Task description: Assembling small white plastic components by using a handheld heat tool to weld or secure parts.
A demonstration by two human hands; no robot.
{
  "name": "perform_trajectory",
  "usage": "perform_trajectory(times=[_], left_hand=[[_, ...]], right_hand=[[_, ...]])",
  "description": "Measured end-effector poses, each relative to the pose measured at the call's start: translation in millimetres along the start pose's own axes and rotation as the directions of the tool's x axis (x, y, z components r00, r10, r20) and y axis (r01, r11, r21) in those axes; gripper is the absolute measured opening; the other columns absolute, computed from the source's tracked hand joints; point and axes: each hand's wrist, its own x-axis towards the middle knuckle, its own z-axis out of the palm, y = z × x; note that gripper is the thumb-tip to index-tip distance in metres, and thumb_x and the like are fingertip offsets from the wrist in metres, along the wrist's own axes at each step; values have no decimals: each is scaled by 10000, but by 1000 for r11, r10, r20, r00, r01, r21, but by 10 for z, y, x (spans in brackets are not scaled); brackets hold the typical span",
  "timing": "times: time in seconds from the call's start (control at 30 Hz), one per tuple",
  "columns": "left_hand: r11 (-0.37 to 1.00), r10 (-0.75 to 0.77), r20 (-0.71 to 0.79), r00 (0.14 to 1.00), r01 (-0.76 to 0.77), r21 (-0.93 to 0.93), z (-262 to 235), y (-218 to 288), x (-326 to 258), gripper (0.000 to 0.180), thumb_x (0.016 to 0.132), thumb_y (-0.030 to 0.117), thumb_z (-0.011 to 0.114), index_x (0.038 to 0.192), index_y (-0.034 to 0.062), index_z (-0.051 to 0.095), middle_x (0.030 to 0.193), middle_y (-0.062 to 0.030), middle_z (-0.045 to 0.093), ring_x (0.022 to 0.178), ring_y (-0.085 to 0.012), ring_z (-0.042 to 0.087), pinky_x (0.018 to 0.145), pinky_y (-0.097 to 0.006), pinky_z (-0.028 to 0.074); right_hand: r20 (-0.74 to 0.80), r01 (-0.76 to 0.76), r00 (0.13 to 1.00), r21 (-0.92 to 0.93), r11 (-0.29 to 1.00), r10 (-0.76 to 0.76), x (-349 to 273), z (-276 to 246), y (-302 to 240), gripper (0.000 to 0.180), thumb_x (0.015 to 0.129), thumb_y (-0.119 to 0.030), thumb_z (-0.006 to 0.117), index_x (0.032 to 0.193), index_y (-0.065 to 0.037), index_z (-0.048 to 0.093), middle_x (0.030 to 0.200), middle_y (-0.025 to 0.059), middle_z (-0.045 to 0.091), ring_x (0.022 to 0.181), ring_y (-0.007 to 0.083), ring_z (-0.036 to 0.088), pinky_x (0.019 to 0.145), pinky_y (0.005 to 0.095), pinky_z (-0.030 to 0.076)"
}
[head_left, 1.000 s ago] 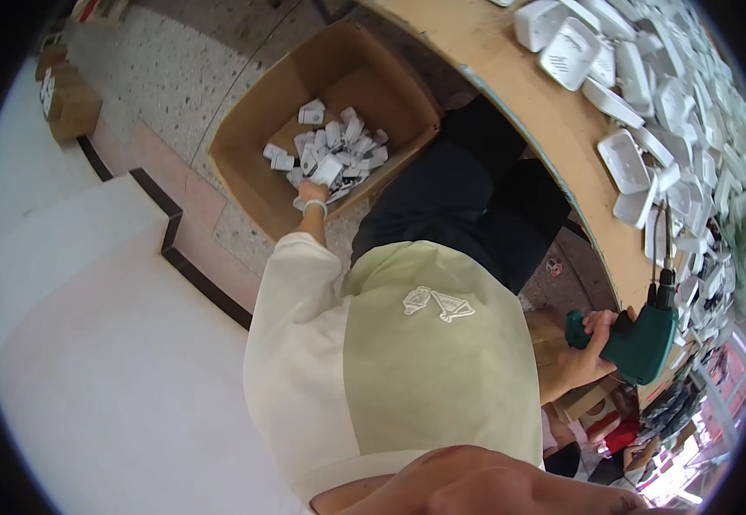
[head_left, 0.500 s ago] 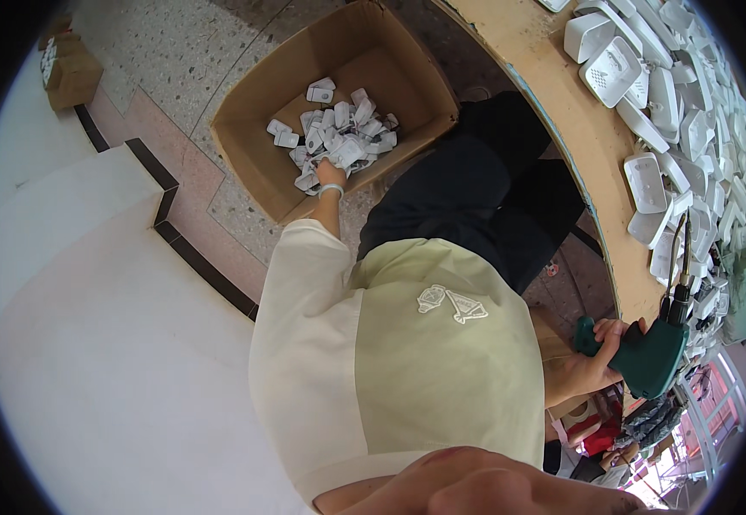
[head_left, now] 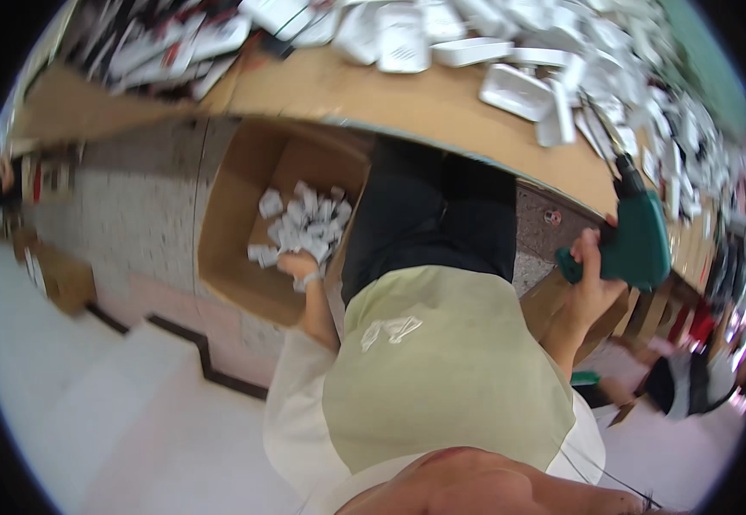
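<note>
White pieces [head_left: 308,219] heaped in open cardboard box [head_left: 229,227]. Left hand [head_left: 297,263] at heap's near side, arm stretched down over box rim; blurred, cannot tell whether it grasps a piece. Right hand [head_left: 594,287] wrapped round green pistol-shaped tool [head_left: 643,240], forearm raised, tip pointing toward white housings [head_left: 519,93] crowding worktop [head_left: 347,96]. Worktop edge overlaps box's far side in view. Shirt [head_left: 441,378] bears white emblem [head_left: 390,330], blurred.

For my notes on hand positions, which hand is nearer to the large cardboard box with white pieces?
Left. The left hand is inside the cardboard box, at the white pieces; the right hand, holding a green tool, is outside, to its right.
</note>
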Motion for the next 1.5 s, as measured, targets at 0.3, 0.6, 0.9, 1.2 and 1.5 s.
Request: perform_trajectory(times=[0.3, 0.6, 0.9, 1.2, 1.5], left_hand=[[-7, 895, -366, 253, -815, -579, -2134, 4395, -160, 311, 820, 129, 816, 1062, 17, 656, 1103, -176, 642, 1020, -370, 605, 861, -429, 498], [-227, 961, -197, -195, -961, -159, -1691, 5205, -248, 164, 819, 132, 618, 959, 47, 632, 1023, -89, 594, 1025, -278, 566, 861, -404, 489], [-258, 940, -281, -193, -942, -215, -2000, 5044, -72, 213, 804, 162, 650, 978, 42, 629, 990, -133, 609, 909, -304, 585, 785, -431, 461], [120, 993, -58, 107, -785, 608, -2751, 5140, 2780, 249, 854, 143, 649, 1078, 207, 737, 1396, -73, 550, 1284, -333, 468, 1023, -487, 403], [314, 915, -286, 283, -947, 70, -2669, 5447, 2909, 222, 868, 3, 545, 1010, 51, 709, 937, -207, 682, 879, -436, 632, 757, -522, 499]], right_hand=[[-131, -5, 991, 141, 990, 24, 96, -200, 253, 385, 873, 78, 696, 1241, 34, 591, 863, 61, 603, 643, 103, 514, 600, 258, 443], [-75, -19, 997, 175, 984, 33, 11, -346, 448, 388, 895, 55, 692, 1265, 23, 578, 932, 62, 613, 656, 92, 518, 585, 243, 437], [-70, -49, 996, 178, 983, 62, 294, -127, 425, 379, 906, 58, 671, 1271, 27, 572, 884, 55, 604, 637, 85, 485, 599, 243, 428], [-30, -77, 996, 222, 972, 85, 272, -176, 444, 397, 886, 75, 675, 1269, 22, 583, 892, 62, 618, 649, 93, 498, 613, 247, 426], [-50, -54, 996, 269, 962, 70, 219, -197, 395, 396, 888, 77, 683, 1268, 30, 579, 885, 58, 621, 650, 100, 525, 597, 250, 453]])
